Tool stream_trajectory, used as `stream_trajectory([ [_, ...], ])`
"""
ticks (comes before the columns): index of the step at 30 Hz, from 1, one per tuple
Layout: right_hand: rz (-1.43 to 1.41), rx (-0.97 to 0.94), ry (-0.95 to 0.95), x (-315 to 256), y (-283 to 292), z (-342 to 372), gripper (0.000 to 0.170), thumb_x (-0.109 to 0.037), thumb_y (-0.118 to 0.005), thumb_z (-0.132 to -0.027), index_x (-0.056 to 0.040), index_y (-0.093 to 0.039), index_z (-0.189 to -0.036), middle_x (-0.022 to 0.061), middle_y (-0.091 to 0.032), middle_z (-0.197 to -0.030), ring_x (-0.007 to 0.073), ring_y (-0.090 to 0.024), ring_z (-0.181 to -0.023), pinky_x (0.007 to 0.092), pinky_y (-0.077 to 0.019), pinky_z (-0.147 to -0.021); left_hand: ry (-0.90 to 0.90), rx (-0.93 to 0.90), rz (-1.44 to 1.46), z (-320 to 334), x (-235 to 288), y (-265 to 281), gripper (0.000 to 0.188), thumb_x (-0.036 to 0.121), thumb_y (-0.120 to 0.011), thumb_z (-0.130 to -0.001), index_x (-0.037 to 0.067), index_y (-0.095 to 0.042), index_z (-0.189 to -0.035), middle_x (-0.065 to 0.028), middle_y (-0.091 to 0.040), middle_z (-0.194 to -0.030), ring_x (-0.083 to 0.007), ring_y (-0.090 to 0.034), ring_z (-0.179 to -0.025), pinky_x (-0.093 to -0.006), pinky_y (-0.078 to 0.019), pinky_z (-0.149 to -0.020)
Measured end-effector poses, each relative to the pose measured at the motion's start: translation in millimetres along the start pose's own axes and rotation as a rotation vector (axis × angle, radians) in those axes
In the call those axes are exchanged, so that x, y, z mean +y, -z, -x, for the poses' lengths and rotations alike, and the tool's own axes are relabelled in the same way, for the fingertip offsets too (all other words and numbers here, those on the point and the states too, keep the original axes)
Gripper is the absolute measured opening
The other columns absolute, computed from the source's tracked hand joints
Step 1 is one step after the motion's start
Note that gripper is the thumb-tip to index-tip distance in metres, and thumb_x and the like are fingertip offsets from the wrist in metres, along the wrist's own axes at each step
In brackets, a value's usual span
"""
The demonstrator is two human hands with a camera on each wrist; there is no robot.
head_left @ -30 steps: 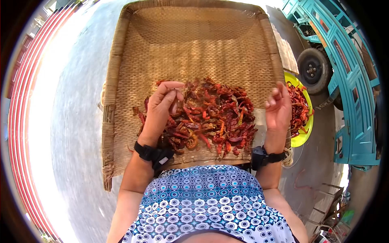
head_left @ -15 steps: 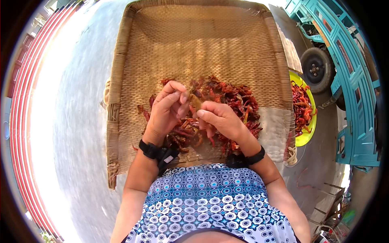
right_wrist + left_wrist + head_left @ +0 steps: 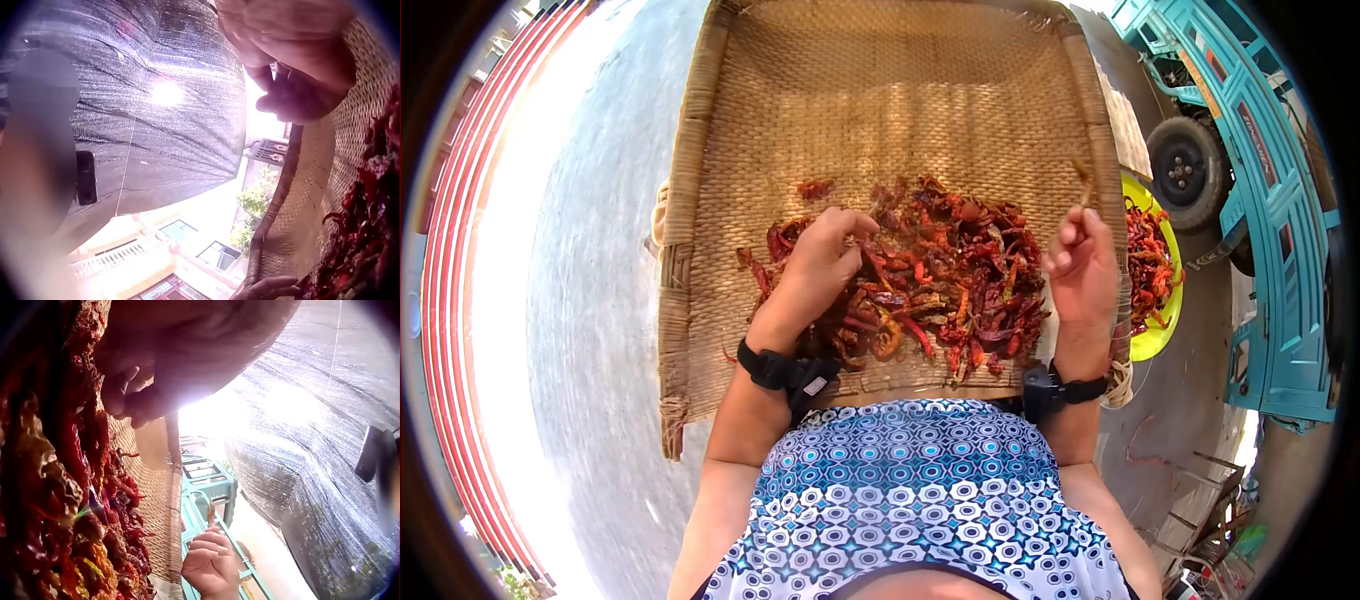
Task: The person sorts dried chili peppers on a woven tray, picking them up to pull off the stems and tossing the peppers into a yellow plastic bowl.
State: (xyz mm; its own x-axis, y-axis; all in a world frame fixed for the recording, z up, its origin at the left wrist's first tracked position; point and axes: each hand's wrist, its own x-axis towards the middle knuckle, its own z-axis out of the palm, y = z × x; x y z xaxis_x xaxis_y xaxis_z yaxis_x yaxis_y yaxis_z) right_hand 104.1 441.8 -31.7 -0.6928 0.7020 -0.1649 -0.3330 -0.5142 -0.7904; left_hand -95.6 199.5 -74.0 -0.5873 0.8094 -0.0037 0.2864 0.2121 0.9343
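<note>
Dried red chillies (image 3: 960,270) lie heaped on a woven tray (image 3: 900,120). Over the heap's left part is the left hand (image 3: 822,262), its fingers bent downward and its thumb apart from them; no chilli shows in its grip. Out at the tray's right side, the raised right hand (image 3: 1085,268) pinches a thin yellowish-brown chilli (image 3: 1083,182) that points up from its fingertips. The left wrist view also shows that chilli (image 3: 211,514) above the right hand (image 3: 212,562). In the right wrist view the right hand (image 3: 300,56) fills the top, fingertips partly hidden.
A yellow basin (image 3: 1155,340) of red chillies stands beyond the tray's right edge. Farther right are a teal vehicle (image 3: 1260,200) and a black wheel (image 3: 1188,170). The tray's raised rim (image 3: 685,210) runs along the left.
The right hand came in from the right to meet the left hand at the yellowish-brown chilli, then moved back right with it. The left hand has lowered onto the heap.
</note>
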Motion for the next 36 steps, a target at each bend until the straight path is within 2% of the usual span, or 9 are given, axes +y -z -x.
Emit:
stream_trajectory([
  [4, -0.406, -0.016, 0.217, -32.6, 58.0, -11.8, 0.027, -0.028, -0.047, -0.103, -0.0063, -0.063, -0.104, 0.0010, -0.060, -0.084, 0.0138, -0.052, -0.065, 0.0314, -0.0465, -0.058, -0.034, -0.087, -0.210, 3.8, -0.4, -2.7, 0.022, -0.004, -0.062, -0.082, 0.002, -0.065, -0.103, -0.0053, -0.052, -0.094, -0.0178, -0.057, -0.087, -0.0276, -0.0461, -0.074],
  [7, -0.360, 0.039, 0.155, -31.5, 57.4, -10.9, 0.029, -0.030, -0.046, -0.103, -0.0061, -0.063, -0.106, 0.0018, -0.061, -0.086, 0.0146, -0.052, -0.065, 0.0331, -0.0468, -0.059, -0.025, -0.079, -0.365, 2.5, 7.0, -2.8, 0.018, -0.001, -0.065, -0.083, 0.001, -0.064, -0.101, -0.0066, -0.052, -0.096, -0.0192, -0.058, -0.090, -0.0282, -0.0458, -0.074],
  [10, 0.011, 0.009, 0.076, -1.2, 18.6, -2.4, 0.023, -0.025, -0.050, -0.102, -0.0059, -0.061, -0.109, 0.0027, -0.064, -0.086, 0.0099, -0.055, -0.062, 0.0249, -0.0469, -0.053, -0.100, 0.006, -0.218, -0.1, 10.1, -1.3, 0.014, 0.004, -0.068, -0.086, 0.001, -0.063, -0.098, -0.0036, -0.057, -0.091, -0.0151, -0.060, -0.085, -0.0267, -0.0457, -0.071],
  [13, 0.437, -0.184, -0.119, 23.1, -24.1, 9.0, 0.021, -0.022, -0.054, -0.101, -0.0052, -0.060, -0.110, 0.0035, -0.064, -0.081, 0.0071, -0.057, -0.056, 0.0195, -0.0455, -0.048, 0.089, 0.005, 0.398, -2.7, 14.9, -7.9, 0.012, 0.008, -0.070, -0.089, 0.003, -0.062, -0.097, 0.0004, -0.062, -0.087, -0.0084, -0.057, -0.074, -0.0225, -0.0443, -0.066],
  [17, 0.824, -0.474, -0.310, 40.7, -66.1, 19.1, 0.025, -0.025, -0.056, -0.100, -0.0030, -0.061, -0.109, 0.0046, -0.064, -0.082, 0.0074, -0.060, -0.057, 0.0213, -0.0469, -0.049, 0.138, -0.071, 0.525, -2.4, 19.7, -6.3, 0.015, 0.013, -0.071, -0.090, 0.006, -0.062, -0.100, 0.0018, -0.066, -0.085, -0.0028, -0.052, -0.067, -0.0188, -0.0416, -0.061],
  [21, 0.852, -0.579, -0.227, 59.6, -70.8, 19.5, 0.021, -0.023, -0.059, -0.098, -0.0024, -0.061, -0.100, 0.0030, -0.063, -0.074, 0.0078, -0.059, -0.055, 0.0223, -0.0471, -0.049, 0.215, -0.094, 0.580, 1.1, 31.5, -3.2, 0.019, 0.016, -0.072, -0.089, 0.006, -0.062, -0.101, 0.0006, -0.064, -0.088, -0.0043, -0.053, -0.071, -0.0201, -0.0438, -0.063],
  [28, 0.703, -0.420, -0.319, 43.7, -59.9, 17.8, 0.017, -0.020, -0.058, -0.099, -0.0030, -0.061, -0.097, 0.0013, -0.063, -0.073, 0.0072, -0.060, -0.054, 0.0217, -0.0457, -0.046, 0.091, 0.007, 0.399, -3.1, 8.7, -9.3, 0.019, 0.013, -0.069, -0.090, 0.004, -0.062, -0.106, 0.0006, -0.064, -0.093, -0.0045, -0.054, -0.076, -0.0196, -0.0446, -0.066],
  [31, 0.450, -0.173, -0.150, 27.7, -34.2, 10.5, 0.020, -0.025, -0.057, -0.101, -0.0056, -0.063, -0.100, 0.0002, -0.063, -0.073, 0.0072, -0.058, -0.052, 0.0211, -0.0466, -0.048, -0.061, 0.059, -0.099, -2.7, -0.2, -4.2, 0.022, 0.011, -0.068, -0.089, 0.004, -0.063, -0.109, -0.0044, -0.061, -0.100, -0.0140, -0.059, -0.083, -0.0282, -0.0488, -0.073],
  [36, 0.010, 0.120, 0.196, -22.1, 29.8, -9.3, 0.026, -0.029, -0.055, -0.102, -0.0074, -0.062, -0.113, -0.0017, -0.061, -0.080, 0.0071, -0.050, -0.059, 0.0235, -0.0452, -0.053, -0.020, 0.027, -0.455, 2.5, 1.8, -7.2, 0.021, 0.008, -0.065, -0.085, 0.007, -0.064, -0.107, -0.0108, -0.057, -0.104, -0.0283, -0.061, -0.093, -0.0381, -0.0489, -0.081],
])
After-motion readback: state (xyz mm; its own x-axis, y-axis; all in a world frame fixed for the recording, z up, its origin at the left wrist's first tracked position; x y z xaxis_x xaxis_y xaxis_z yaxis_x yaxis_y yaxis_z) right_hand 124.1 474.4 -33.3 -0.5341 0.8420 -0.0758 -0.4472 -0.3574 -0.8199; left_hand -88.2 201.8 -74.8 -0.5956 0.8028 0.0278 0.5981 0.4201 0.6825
